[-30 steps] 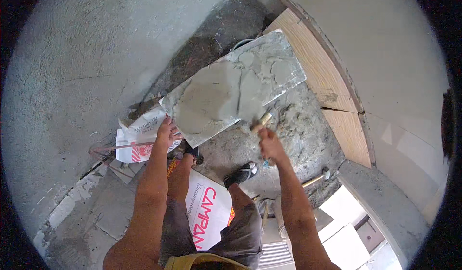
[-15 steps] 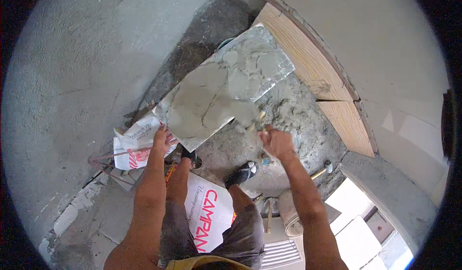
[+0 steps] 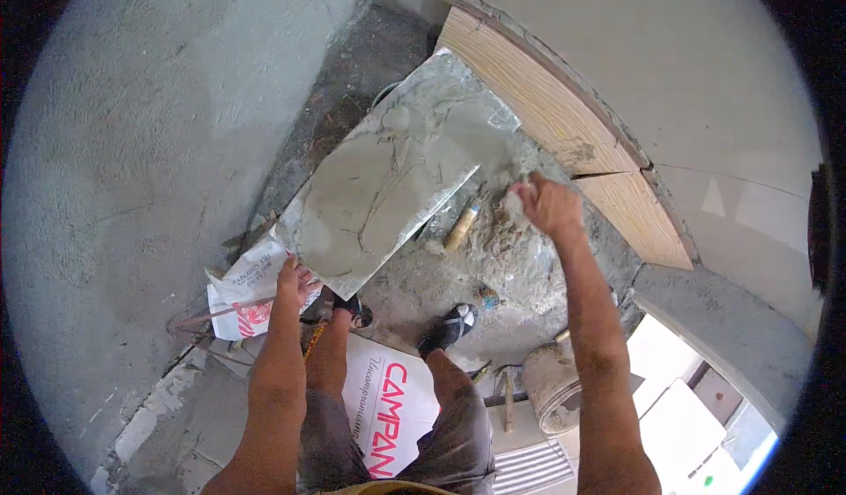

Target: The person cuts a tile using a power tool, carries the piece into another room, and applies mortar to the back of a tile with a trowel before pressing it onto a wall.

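Observation:
A large rectangular tile (image 3: 357, 197), coated with wet grey mortar, lies at a slant in front of me. My left hand (image 3: 295, 279) is at its near left corner, fingers spread beside the edge and over a white printed bag (image 3: 251, 288); whether they touch the tile is unclear. My right hand (image 3: 552, 206) is closed above the mortar heap (image 3: 529, 261), right of the tile. Something pale shows at its fingertips, too blurred to name. Between that hand and the tile's edge lies a tool with a wooden handle (image 3: 463, 228); its other end is hidden.
Wood-grain tiles (image 3: 538, 85) line the wall base at the far right. Near my right foot (image 3: 451, 326) are a mortar-stained bucket (image 3: 553, 389) and a hammer-like tool (image 3: 508, 398). Another white bag (image 3: 388, 398) lies between my legs. A striped piece (image 3: 533, 468) is at the bottom.
My right hand has moved up and to the right, away from the wooden-handled tool, which now lies by the tile's edge. My left hand stays at the tile's corner. The view has shifted slightly.

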Available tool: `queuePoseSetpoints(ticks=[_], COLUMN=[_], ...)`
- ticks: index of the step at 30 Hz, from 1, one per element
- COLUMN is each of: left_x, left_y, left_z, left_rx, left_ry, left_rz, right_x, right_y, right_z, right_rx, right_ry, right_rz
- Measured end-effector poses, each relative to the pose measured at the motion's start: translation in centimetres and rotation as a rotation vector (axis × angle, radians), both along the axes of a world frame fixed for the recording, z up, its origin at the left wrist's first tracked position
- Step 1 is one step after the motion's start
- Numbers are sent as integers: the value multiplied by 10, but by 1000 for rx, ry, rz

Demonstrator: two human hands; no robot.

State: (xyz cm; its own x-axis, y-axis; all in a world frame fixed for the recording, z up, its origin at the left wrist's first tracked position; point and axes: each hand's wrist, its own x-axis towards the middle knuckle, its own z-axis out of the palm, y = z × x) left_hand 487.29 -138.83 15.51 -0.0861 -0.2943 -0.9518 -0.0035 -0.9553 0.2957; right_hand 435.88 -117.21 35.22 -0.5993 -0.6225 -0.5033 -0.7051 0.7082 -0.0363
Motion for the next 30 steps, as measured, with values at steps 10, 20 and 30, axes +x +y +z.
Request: queuePoseSetpoints(ticks=[10,20,30], left_x=[5,0,1], left_y=[4,10,10], left_z=[5,-13,-3], left_rx=[-51,-25,-19], left_ry=[27,29,30], left_rz=[-29,14,-11], right_x=[50,61,131], right_y=[19,-26,-38], right_z=[-54,-38,-43], right_rx=[-355,-296,-622], right_ry=[-715,-250,-846], right_rz=[-791,-607,-1406])
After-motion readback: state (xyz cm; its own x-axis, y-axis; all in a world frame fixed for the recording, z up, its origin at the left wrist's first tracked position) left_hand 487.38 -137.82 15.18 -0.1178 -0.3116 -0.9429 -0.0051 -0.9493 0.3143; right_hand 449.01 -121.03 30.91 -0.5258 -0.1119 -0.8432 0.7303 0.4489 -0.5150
